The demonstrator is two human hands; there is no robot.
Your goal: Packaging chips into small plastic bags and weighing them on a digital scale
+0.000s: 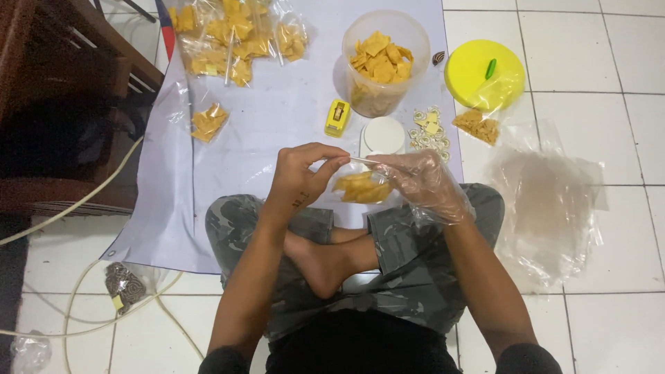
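Observation:
I sit cross-legged on a tiled floor and hold a small clear plastic bag of yellow chips over my lap. My left hand, bare, pinches the left end of the bag's top edge. My right hand wears a clear plastic glove and grips the right end of that edge. The bag hangs between both hands. Just beyond them stand a small white scale and a yellow stapler.
A clear tub of yellow chips stands on a pale sheet, with filled chip bags at the back and one bag at left. A yellow lid, small labels, empty plastic bags, a wooden chair and cables lie around.

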